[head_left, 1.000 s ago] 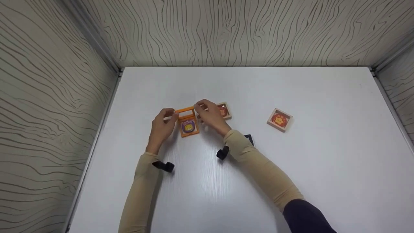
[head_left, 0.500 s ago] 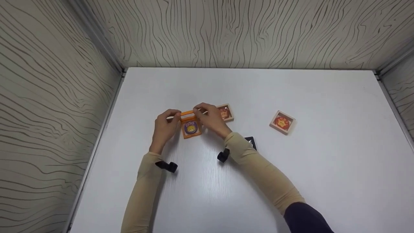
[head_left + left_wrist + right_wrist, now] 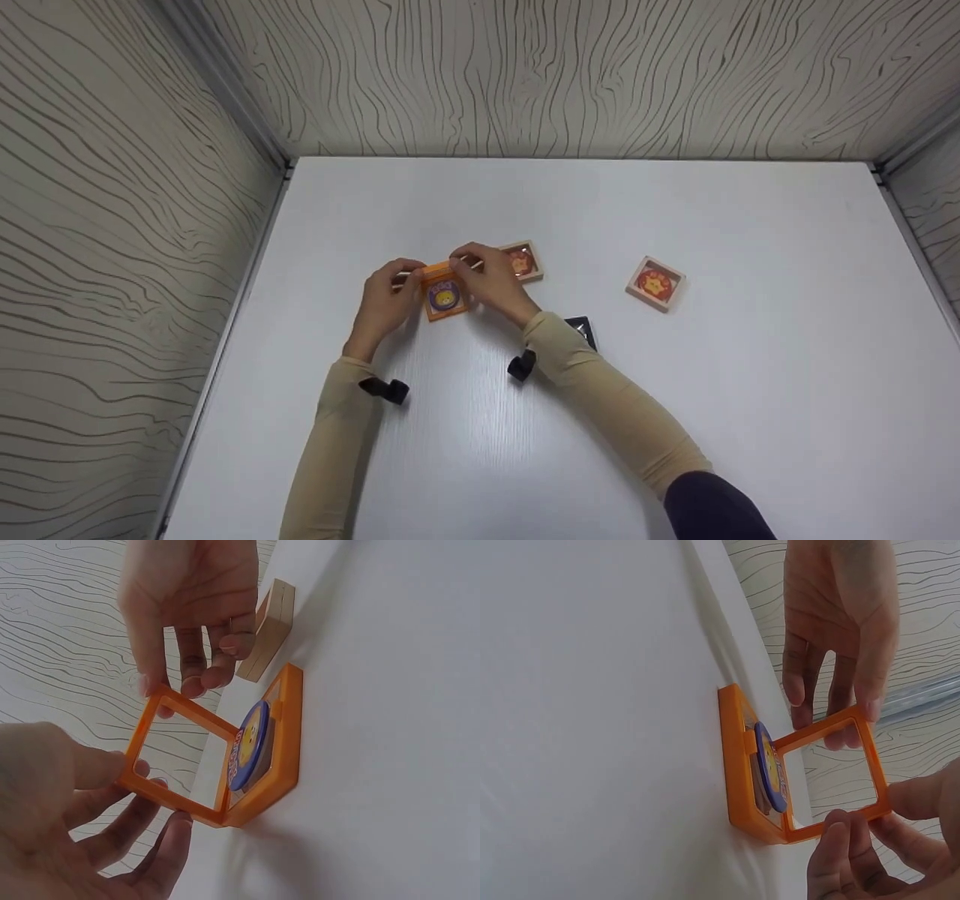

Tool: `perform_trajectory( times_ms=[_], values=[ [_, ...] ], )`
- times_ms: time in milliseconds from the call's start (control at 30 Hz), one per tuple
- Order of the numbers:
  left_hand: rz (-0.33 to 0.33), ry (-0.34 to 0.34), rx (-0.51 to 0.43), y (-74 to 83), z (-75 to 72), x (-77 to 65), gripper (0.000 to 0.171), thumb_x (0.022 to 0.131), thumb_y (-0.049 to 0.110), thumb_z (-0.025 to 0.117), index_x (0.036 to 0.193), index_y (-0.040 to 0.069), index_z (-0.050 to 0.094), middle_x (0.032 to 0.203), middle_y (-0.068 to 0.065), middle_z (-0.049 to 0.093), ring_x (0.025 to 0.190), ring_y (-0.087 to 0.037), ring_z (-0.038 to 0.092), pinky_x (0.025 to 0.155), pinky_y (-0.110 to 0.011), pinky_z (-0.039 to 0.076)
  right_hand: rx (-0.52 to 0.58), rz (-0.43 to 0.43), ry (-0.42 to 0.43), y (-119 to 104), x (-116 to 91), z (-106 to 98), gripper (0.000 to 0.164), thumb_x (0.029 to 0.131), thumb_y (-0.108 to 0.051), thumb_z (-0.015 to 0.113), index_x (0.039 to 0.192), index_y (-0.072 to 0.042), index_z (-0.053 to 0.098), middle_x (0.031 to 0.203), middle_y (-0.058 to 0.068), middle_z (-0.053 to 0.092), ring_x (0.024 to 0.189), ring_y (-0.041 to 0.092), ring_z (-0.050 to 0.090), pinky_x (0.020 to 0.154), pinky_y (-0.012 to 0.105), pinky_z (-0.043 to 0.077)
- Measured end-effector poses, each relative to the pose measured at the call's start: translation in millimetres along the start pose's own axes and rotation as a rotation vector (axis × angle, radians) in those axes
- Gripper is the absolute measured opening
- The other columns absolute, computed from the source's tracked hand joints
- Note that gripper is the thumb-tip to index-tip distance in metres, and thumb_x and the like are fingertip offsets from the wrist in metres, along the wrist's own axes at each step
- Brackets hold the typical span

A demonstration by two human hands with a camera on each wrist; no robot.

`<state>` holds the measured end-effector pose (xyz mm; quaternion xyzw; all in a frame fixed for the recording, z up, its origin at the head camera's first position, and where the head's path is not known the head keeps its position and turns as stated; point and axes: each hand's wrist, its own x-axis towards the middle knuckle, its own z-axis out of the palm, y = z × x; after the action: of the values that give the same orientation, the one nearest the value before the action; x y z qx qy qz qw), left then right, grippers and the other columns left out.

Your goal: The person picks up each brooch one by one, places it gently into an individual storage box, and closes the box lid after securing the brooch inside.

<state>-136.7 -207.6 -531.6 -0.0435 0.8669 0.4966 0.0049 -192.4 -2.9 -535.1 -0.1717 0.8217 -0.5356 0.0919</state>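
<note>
An orange hinged display case [image 3: 448,316] stands partly raised on the white table, its lid up at an angle. On its base lies a round badge [image 3: 444,297] with a purple rim and a yellow animal figure. My left hand [image 3: 388,301] pinches the left corner of the lid [image 3: 201,715] between thumb and fingers. The opposite corner is pinched by my right hand [image 3: 496,283]. The lid has a see-through window, and the base [image 3: 739,765] rests on the table in the right wrist view.
Just behind my right hand lies a pale wooden case [image 3: 534,264] with a red badge, partly covered. A similar wooden case [image 3: 655,283] lies farther right. A black-framed square [image 3: 583,328] shows beside my right forearm. Patterned walls [image 3: 517,82] bound the table's back and sides.
The orange lid has swung up from leaning far back to nearly upright, both hands moving with it slightly toward me. The badge stays on the base, and the other cases lie still.
</note>
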Motion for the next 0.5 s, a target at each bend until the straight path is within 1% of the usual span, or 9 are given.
perform_trajectory(
  times_ms=[167,300,500],
  values=[
    [-0.013,-0.002,0.007,1.2,0.1,-3.5,0.027,0.112,0.026,0.057,0.128,0.009,0.072,0.139,-0.013,0.068,0.131,-0.036,0.065,0.111,-0.051,0.052,-0.004,-0.006,-0.010,0.5,-3.1,-0.6,0.024,0.108,-0.022,0.063,0.121,-0.006,0.075,0.116,0.012,0.075,0.103,0.026,0.069,0.094,0.041,0.057],
    [0.006,-0.012,0.009,1.3,0.7,-6.0,0.027,0.111,0.026,0.059,0.127,0.008,0.072,0.138,-0.014,0.068,0.130,-0.036,0.065,0.111,-0.051,0.053,-0.015,-0.003,-0.009,1.5,-4.9,-1.6,0.022,0.106,-0.021,0.065,0.119,-0.007,0.076,0.114,0.011,0.076,0.099,0.024,0.069,0.091,0.040,0.056],
    [0.020,-0.021,0.007,0.9,0.9,-11.8,0.025,0.109,0.024,0.063,0.125,0.006,0.072,0.137,-0.015,0.069,0.127,-0.036,0.067,0.109,-0.052,0.054,-0.014,-0.030,-0.032,3.2,-9.6,-3.3,0.019,0.104,-0.017,0.066,0.116,-0.006,0.076,0.111,0.011,0.076,0.096,0.024,0.069,0.087,0.036,0.055]
  ],
)
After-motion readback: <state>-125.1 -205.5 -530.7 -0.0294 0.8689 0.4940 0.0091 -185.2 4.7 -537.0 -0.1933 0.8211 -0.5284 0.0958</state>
